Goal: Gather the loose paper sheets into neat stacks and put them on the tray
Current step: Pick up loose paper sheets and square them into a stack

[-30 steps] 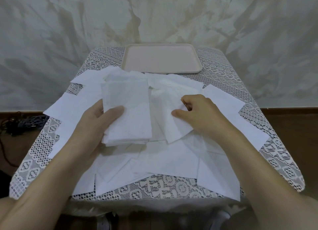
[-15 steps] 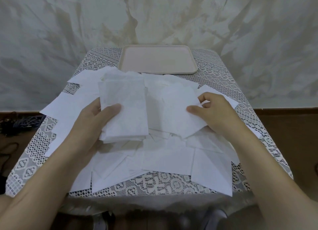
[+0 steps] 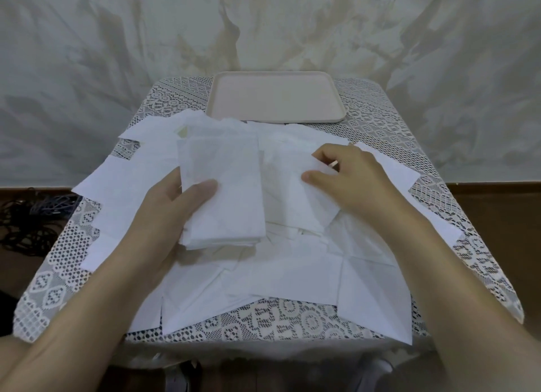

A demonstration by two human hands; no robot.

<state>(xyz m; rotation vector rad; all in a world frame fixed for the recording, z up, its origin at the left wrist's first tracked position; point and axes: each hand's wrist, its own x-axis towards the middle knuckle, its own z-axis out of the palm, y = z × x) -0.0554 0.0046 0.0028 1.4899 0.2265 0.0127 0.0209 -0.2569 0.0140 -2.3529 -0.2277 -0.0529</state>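
Left grip (image 3: 172, 213) fingers hidden under stack (image 3: 231, 186), only thumb shows. Stack sheet count too fine to tell. Right of stack, right grip (image 3: 354, 183) covers part of pinched sheet (image 3: 292, 201). Forearms cut by bottom edge.

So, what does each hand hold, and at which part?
The left hand grips the stack at its left edge, thumb on top. The right hand pinches a loose sheet at its right edge.

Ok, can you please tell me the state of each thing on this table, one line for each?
tray: empty, flat at the far end of the lace cloth.
stack: gathered, gripped by the left hand, thumb on top.
single sheet: pinched at its edge by the right hand.
loose sheets: scattered and overlapping on the cloth.
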